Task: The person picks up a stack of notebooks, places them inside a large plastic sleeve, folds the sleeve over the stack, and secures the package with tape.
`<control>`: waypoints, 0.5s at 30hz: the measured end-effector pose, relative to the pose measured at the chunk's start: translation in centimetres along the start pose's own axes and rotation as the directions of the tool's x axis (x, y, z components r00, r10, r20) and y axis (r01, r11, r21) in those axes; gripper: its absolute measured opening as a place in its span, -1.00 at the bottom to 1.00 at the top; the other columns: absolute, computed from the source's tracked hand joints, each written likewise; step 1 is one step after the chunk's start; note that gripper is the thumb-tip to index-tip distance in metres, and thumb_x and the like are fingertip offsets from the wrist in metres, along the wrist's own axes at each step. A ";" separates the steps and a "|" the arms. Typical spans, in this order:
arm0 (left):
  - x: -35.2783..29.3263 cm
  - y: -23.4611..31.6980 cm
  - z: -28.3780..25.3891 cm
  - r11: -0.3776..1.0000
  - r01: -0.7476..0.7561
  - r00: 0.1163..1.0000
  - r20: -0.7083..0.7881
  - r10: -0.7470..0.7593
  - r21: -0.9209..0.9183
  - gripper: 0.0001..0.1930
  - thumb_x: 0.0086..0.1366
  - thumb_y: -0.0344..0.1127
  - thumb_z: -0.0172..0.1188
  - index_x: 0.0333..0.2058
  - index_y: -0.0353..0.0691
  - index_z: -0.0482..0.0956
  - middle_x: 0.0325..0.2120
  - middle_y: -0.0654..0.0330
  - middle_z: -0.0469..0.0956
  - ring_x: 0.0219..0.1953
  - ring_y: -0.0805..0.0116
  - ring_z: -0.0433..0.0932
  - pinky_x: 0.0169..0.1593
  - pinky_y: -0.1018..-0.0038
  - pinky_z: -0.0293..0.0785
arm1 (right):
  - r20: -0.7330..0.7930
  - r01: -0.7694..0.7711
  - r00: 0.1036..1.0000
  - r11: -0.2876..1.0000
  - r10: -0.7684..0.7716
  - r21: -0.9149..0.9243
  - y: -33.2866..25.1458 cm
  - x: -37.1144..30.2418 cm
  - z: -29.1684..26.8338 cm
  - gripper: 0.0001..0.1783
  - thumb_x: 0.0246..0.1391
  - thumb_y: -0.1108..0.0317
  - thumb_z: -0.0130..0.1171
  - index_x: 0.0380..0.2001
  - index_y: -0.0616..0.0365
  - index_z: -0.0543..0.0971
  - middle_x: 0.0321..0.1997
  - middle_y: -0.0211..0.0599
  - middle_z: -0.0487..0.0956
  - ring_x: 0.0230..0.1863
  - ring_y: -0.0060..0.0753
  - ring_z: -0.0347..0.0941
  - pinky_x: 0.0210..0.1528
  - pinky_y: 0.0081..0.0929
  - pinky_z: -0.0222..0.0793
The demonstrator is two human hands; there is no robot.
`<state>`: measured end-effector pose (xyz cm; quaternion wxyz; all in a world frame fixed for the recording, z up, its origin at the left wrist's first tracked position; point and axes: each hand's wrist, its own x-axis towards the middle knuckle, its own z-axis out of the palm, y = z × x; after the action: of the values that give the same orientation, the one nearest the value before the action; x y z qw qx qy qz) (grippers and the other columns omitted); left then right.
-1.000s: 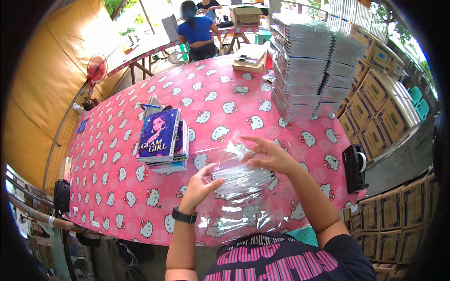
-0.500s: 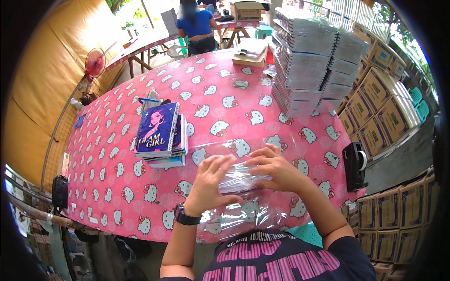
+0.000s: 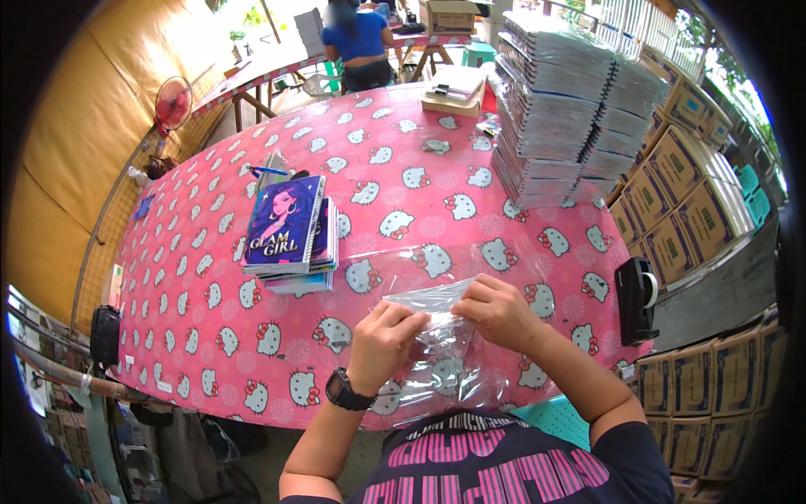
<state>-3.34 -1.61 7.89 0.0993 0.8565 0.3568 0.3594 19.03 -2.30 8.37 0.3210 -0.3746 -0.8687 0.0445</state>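
Note:
Both my hands are over clear plastic film (image 3: 445, 357) lying on the table near my body. My left hand (image 3: 382, 343), a dark watch on its wrist, pinches the film by its folded left part. On the right side, my right hand (image 3: 499, 312) pinches the same film between thumb and fingers. A smooth, shiny fold (image 3: 431, 296) spans the gap between the two hands; whether anything lies inside it I cannot tell. Left of the film sits a small stack of spiral notebooks (image 3: 285, 220), its top cover purple-blue with a drawn figure.
Tall plastic-wrapped piles of spiral notebooks (image 3: 550, 118) stand at the far right of the pink patterned table (image 3: 210, 277). A black tape dispenser (image 3: 636, 298) is at the right edge. Cardboard boxes (image 3: 697, 210) are stacked beyond. A blue-shirted person (image 3: 357, 46) sits at another table.
My spread fingers have closed into pinches on the film. The crinkled plastic between my hands now looks flatter and smoother, drawn into a fold.

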 end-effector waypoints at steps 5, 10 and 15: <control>0.8 -0.3 -0.3 0.994 0.107 0.993 0.049 -0.106 -0.034 -0.84 -0.06 -0.40 0.32 -0.42 -0.16 0.62 -0.58 0.28 0.51 -0.47 0.28 0.49 -0.32 0.36 0.42 | 0.161 -0.082 0.984 0.995 0.073 0.051 0.5 1.2 -0.5 -0.90 -0.13 0.39 0.19 -0.50 0.15 0.51 -0.44 -0.29 0.46 -0.31 -0.16 0.42 -0.22 -0.30 0.38; 3.9 -2.7 -1.1 1.000 0.027 0.989 0.144 -0.027 0.002 -0.60 -0.12 -0.19 0.45 -0.28 -0.23 0.62 -0.33 0.14 0.53 -0.43 0.33 0.52 -0.19 0.40 0.41 | 0.442 -0.273 0.858 0.961 0.262 -0.038 1.2 3.3 -1.1 -0.72 -0.08 0.19 0.24 -0.40 0.19 0.54 -0.39 -0.21 0.51 -0.16 -0.16 0.44 -0.11 -0.28 0.38; 3.7 -5.8 1.2 0.753 0.477 0.874 0.335 -0.352 -0.452 -0.79 0.07 -0.30 0.38 -0.40 -0.32 0.61 -0.45 0.28 0.55 -0.42 0.62 0.44 -0.35 0.64 0.38 | 0.299 -0.332 0.911 0.935 0.285 0.122 4.3 5.5 -0.1 -0.63 -0.18 0.12 0.38 -0.47 0.23 0.59 -0.53 -0.29 0.53 -0.40 -0.34 0.43 -0.27 -0.37 0.35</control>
<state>-3.80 5.23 6.55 0.4458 0.7307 0.4139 0.3098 18.97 4.53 9.98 0.2164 -0.4687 -0.8276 0.2206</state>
